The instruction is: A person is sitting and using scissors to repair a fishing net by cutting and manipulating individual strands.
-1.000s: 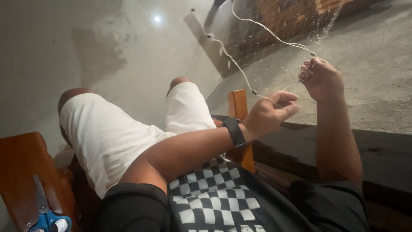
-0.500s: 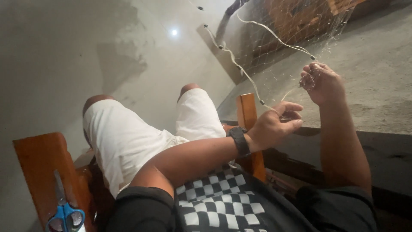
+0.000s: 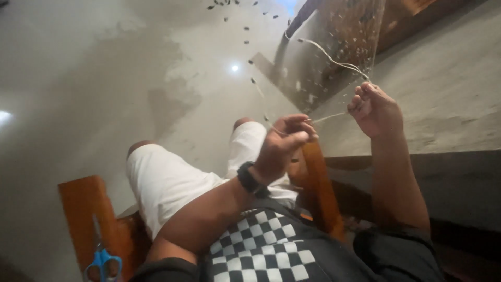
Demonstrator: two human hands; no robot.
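A: What has each hand got?

B: The left hand, the one with the dark wristband, is curled almost closed, its fingertips pinching a thin pale thread. The right hand is raised a little higher, fingers bunched and closed on the same thread further along.

A: Why the gap between them?

B: I'd judge it keeps the short stretch between the two grips taut and nearly level, so it can be handled without sagging. Beyond the right hand the thread loops up and away toward the sheer, speckled fabric hanging at the top of the view.

A: Is the thread knotted or looped on a finger?

B: Too fine to tell.

A: And around them?

B: The person sits on a wooden chair, knees in white shorts above a pale floor. Blue-handled scissors lie on the chair's left arm, well apart from both hands, within reach but untouched. A grey concrete ledge runs beside the right forearm.
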